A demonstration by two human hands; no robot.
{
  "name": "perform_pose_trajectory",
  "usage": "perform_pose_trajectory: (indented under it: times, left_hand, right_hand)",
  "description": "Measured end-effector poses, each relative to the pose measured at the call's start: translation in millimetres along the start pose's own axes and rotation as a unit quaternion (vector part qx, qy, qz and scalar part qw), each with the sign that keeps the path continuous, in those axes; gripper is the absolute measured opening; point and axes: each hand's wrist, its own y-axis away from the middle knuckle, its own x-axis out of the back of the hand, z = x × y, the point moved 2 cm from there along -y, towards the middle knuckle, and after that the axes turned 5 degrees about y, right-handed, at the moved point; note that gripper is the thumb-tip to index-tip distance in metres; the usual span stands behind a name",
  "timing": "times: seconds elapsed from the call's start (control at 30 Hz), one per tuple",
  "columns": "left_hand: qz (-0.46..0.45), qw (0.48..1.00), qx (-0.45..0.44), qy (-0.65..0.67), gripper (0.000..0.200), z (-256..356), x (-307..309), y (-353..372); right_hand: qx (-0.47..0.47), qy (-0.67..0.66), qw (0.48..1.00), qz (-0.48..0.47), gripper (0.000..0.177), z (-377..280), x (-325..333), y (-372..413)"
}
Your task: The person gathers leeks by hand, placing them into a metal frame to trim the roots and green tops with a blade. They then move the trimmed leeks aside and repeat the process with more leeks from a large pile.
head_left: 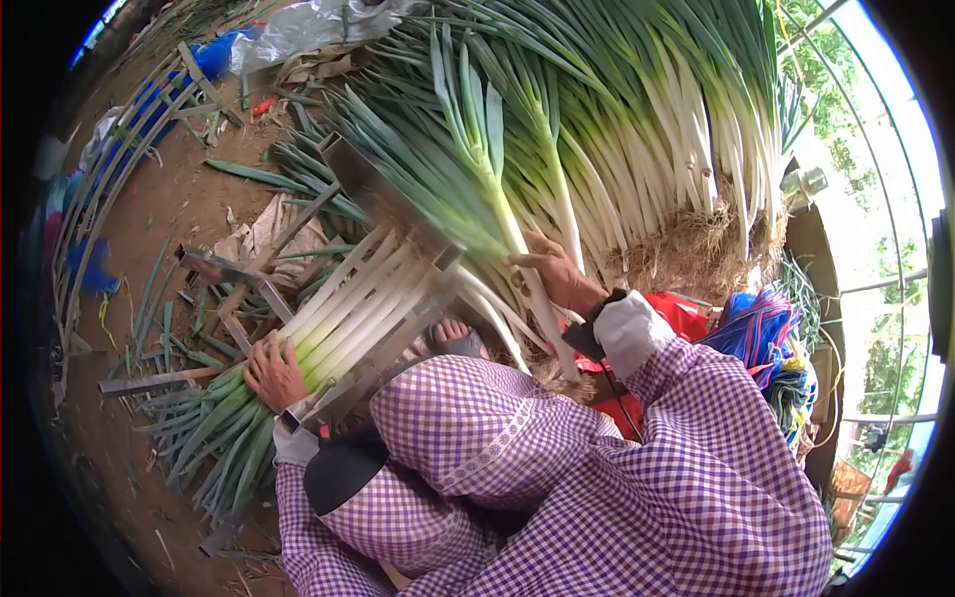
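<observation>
My left hand [276, 374] lies on top of a bundle of leeks [343, 308], its fingers slightly apart near where the white stems turn green. The bundle rests in a metal frame [269, 297], with its leaves hanging toward the lower left. Closed around the white stem of a single leek [535, 294] is my right hand [559, 273]. That leek slants, its roots low near my knee and its green leaves upward. A blurred metal part of the frame crosses between the two hands.
A big pile of leeks [647, 129] with soil-covered roots fills the upper right. Blue and striped bundled material [758, 333] and red plastic [679, 314] lie right of my right wrist. Cut leaves litter the soil [164, 214]. My sandalled foot [459, 336] is beside the frame.
</observation>
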Motion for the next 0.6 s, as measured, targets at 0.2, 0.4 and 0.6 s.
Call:
perform_pose_trajectory:
  times: [0.2,0.4,0.6]
  left_hand:
    - [0.001,1.0,0.002,0.023,0.042,-3.0,-3.9,0.5]
    - [-0.006,0.999,0.01,0.047,0.045,-10.3,-7.9,2.0]
    - [0.022,0.995,0.01,0.093,0.044,-3.3,6.5,4.8]
  right_hand:
    - [0.005,0.044,0.998,-0.051,0.05,-69.1,-44.1,77.6]
    - [0.007,-0.02,0.99,-0.142,0.059,-156.4,-105.4,151.6]
    - [0.061,0.031,0.961,-0.268,0.07,-197.1,-186.5,167.1]
